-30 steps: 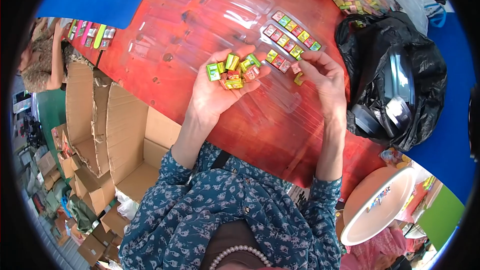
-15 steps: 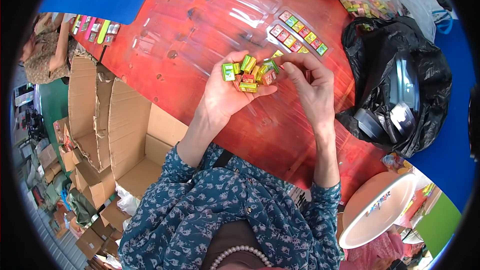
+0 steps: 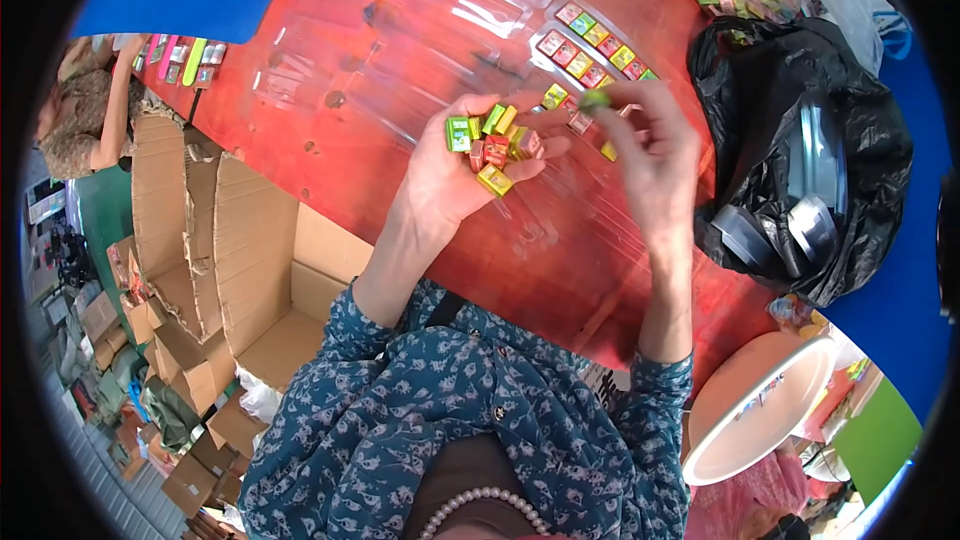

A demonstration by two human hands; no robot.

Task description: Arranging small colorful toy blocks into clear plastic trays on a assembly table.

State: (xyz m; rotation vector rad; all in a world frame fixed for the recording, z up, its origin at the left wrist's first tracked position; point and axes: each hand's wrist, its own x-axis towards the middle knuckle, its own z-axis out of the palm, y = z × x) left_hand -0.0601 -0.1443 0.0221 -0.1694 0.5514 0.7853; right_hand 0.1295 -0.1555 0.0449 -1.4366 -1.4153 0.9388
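My left hand (image 3: 437, 185) is cupped palm-up over the red table, holding a loose heap of small wrapped blocks (image 3: 495, 150) in green, yellow and red, like candies or gum. To its right, my right hand (image 3: 665, 165) is smeared by motion, with a green wrapped block (image 3: 595, 100) pinched at its fingertips. Just beyond that hand, rows of the same blocks (image 3: 578, 63) fill slots of a clear plastic tray, and the hand hides part of the nearest row. More clear plastic trays (image 3: 470, 10) lie on the table further left.
A black plastic bag (image 3: 740, 90) with clear plastic pieces stands at the right, below a clear bag of wrapped blocks (image 3: 740, 0). A pale basin (image 3: 745, 440) is at the lower right. Open cardboard boxes (image 3: 255, 260) stand at the left, near another person's arm (image 3: 118, 120).
My right hand has moved away from the heap, rightward, carrying a green block. My left hand stays nearly in place, its blocks slightly shifted.
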